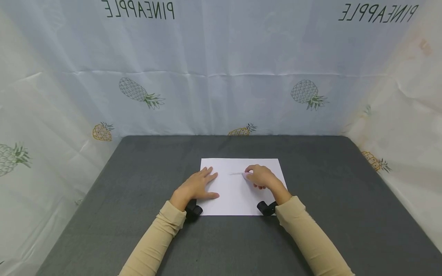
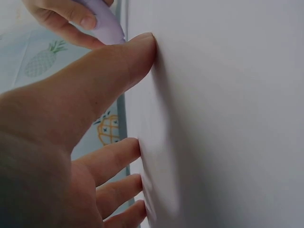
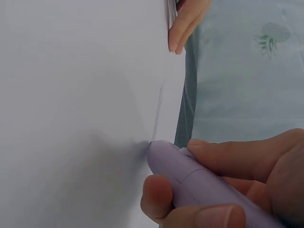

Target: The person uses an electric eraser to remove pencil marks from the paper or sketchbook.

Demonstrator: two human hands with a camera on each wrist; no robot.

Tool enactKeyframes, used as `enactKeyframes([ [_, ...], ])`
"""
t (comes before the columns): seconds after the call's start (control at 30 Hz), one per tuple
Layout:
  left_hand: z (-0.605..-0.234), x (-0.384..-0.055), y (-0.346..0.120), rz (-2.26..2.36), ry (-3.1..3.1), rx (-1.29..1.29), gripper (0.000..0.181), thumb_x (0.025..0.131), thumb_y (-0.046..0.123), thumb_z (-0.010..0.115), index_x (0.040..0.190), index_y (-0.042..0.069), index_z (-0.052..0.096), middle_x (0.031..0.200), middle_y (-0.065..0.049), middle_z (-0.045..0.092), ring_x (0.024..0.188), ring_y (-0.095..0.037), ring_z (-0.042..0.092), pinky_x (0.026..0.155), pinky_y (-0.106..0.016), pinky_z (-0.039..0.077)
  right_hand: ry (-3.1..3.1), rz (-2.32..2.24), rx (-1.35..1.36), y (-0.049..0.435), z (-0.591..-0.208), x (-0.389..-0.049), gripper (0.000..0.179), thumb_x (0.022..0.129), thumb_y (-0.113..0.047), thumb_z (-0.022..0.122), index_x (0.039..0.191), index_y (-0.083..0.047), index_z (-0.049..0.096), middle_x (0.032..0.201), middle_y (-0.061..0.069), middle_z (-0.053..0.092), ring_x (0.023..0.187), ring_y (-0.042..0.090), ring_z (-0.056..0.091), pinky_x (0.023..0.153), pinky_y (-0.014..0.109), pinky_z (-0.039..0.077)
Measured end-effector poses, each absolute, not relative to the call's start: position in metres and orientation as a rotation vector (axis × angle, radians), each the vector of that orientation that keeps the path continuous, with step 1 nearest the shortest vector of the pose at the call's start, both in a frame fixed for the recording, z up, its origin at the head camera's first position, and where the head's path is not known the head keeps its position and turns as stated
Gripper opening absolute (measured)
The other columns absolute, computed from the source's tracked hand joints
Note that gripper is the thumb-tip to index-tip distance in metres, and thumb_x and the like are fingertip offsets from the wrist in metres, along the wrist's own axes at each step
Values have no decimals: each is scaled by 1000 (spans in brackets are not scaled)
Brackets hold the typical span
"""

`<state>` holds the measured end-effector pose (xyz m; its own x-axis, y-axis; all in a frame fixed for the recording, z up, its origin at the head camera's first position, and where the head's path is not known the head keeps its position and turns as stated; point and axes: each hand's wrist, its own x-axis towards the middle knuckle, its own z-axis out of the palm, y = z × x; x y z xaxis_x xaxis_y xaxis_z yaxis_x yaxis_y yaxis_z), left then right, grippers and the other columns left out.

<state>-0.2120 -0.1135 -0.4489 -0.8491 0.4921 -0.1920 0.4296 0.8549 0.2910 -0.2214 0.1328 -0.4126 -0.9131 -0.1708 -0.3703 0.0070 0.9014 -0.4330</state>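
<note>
A white sheet of paper (image 1: 235, 199) lies on the dark grey table. On its left part rests my left hand (image 1: 197, 186), fingers spread and fingertips touching the paper. My right hand (image 1: 263, 178) grips a lavender utility knife (image 3: 204, 183) with a slider on its side, over the sheet's upper right part. In the right wrist view the knife's tip meets the paper at the end of a thin, straight line (image 3: 158, 111), which looks like a slit. The blade itself is too small to make out.
The dark grey table (image 1: 145, 168) extends around the sheet. Behind it hangs a pale curtain (image 1: 221, 103) printed with pineapples. Black wrist devices sit under both wrists, the left one (image 1: 197, 209) and the right one (image 1: 265, 208) close to the sheet's near edge.
</note>
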Motion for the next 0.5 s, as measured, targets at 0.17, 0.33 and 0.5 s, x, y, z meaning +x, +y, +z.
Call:
enactKeyframes([
  [0.17,-451,-213,-113,343,2768,691,79,86,51,65,149,14,37,162,-13,24,151,-33,20,121,-50,25,2648,-634,-112,133,-413,-221,35,98,-24,50,130,-10,57,57,2,52,45,12,43,43,22,37],
  [0.33,-451,-212,-113,334,2764,675,79,86,51,66,150,15,36,162,-11,23,152,-32,20,122,-50,25,2628,-628,-83,135,-414,-221,35,98,-24,51,130,-11,57,57,2,52,45,13,43,43,22,37],
  [0.5,-451,-212,-112,325,2769,676,79,86,51,66,150,15,36,162,-11,23,152,-32,20,122,-49,25,2652,-640,-107,134,-414,-223,35,99,-25,50,130,-10,56,55,0,50,45,12,44,44,22,38],
])
